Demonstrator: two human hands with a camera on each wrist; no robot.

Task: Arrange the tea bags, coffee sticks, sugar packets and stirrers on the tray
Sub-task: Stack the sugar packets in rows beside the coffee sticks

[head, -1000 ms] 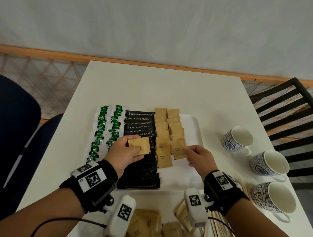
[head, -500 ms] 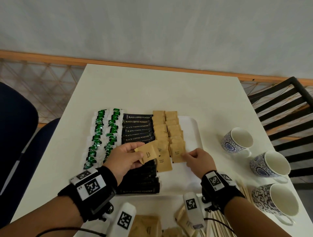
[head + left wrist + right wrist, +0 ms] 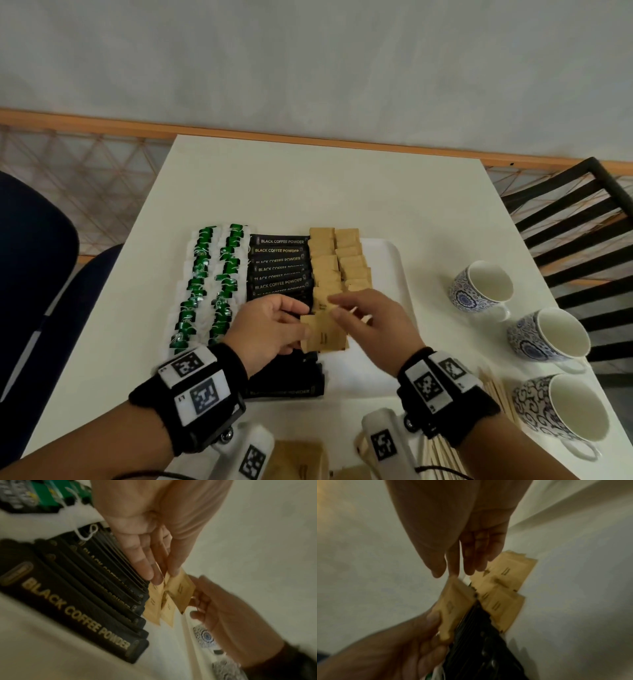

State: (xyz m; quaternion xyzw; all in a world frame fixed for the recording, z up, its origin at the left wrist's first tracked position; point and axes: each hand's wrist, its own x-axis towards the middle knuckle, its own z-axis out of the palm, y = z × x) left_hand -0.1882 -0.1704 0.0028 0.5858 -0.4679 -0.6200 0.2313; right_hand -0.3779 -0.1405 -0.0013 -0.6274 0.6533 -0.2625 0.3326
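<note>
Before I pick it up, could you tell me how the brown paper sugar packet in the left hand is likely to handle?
The flat brown paper sugar packet looks thin, so it is probably light and slightly bendable. The left hand pinches it by one edge without visible sag, suggesting modest stiffness. Being flat, it should not roll, though it could slide over neighbouring packets.

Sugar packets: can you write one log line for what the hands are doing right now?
left hand: holds sugar packet | right hand: open, fingertips at packet | tray: tea bags, coffee sticks, sugar rows laid | stirrers: off tray
</note>
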